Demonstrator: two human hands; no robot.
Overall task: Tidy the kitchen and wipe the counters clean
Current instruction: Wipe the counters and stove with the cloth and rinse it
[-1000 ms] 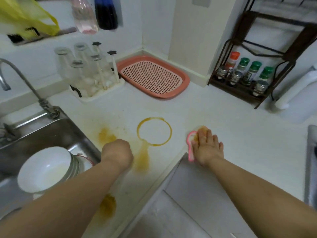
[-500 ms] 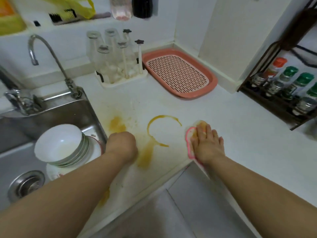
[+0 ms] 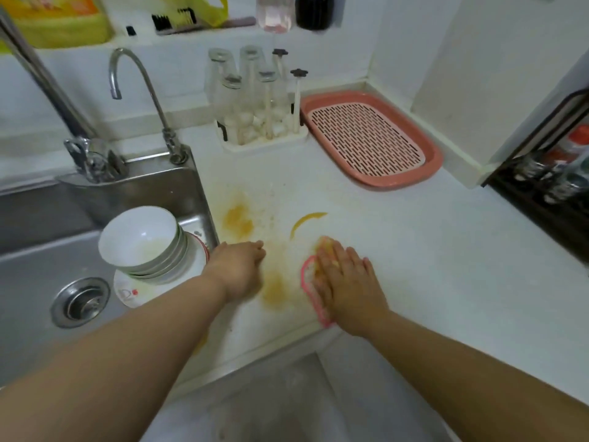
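Right hand [image 3: 345,282] lies flat, fingers straight, pressing a pink cloth [image 3: 307,282] on the counter [image 3: 446,266] by yellow stains [image 3: 237,220]. Left hand [image 3: 237,269] rests fisted, holding nothing, near the sink [image 3: 32,282].

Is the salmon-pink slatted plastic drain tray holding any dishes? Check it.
No. The salmon-pink slatted plastic drain tray shows only its bare grid; the stacked white bowls sit in the steel sink.

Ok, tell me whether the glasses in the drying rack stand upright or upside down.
Upside down: the glasses sit inverted on the drying rack, bases upward.
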